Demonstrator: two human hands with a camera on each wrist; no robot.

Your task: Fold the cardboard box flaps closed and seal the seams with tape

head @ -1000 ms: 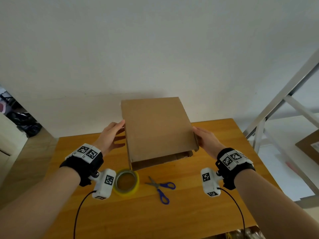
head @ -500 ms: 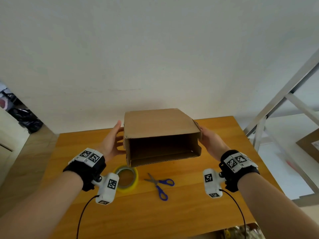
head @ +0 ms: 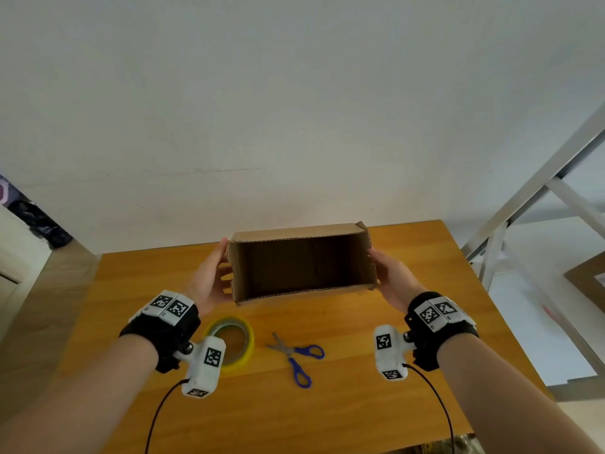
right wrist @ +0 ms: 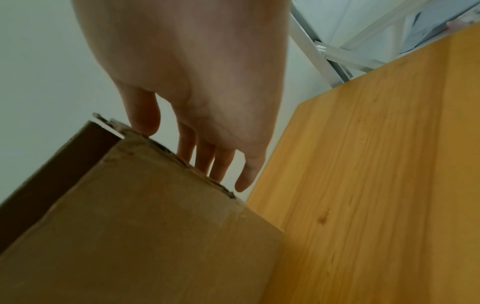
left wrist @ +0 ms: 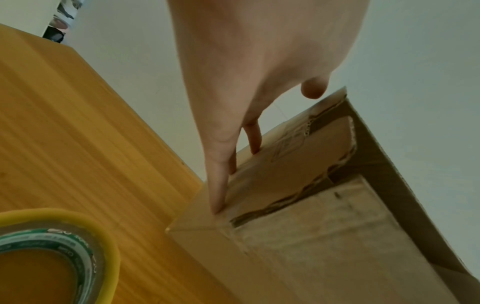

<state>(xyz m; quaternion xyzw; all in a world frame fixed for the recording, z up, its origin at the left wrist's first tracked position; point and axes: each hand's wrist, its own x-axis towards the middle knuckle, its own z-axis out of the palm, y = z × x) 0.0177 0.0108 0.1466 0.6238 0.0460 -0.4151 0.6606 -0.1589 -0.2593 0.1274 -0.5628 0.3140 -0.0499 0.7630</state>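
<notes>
Head view showed the wooden table (head: 327, 414) running out to a white wall (head: 294, 93), with a grey metal frame (head: 537, 178) off its right edge. On the far half of the table was the cardboard box (head: 302, 263), its open mouth turned toward the camera and its dark inside empty. The left hand (head: 209, 280) lay flat against the box's left end, fingers straight and pressed to the cardboard; the left wrist view showed those fingers (left wrist: 221, 181) long and close together on a short end flap. The right hand (head: 393, 276) pressed the opposite end the same way, its fingers (right wrist: 218, 164) straight and side by side over the torn flap edge, the thumb near the top corner. Neither hand curled round anything; the box sat squeezed between the two palms. Nearer the camera, a yellow-rimmed roll of tape (head: 230, 344) lay flat just beside the left wrist, and blue-handled scissors (head: 296, 355) lay to its right, blades slightly parted.
</notes>
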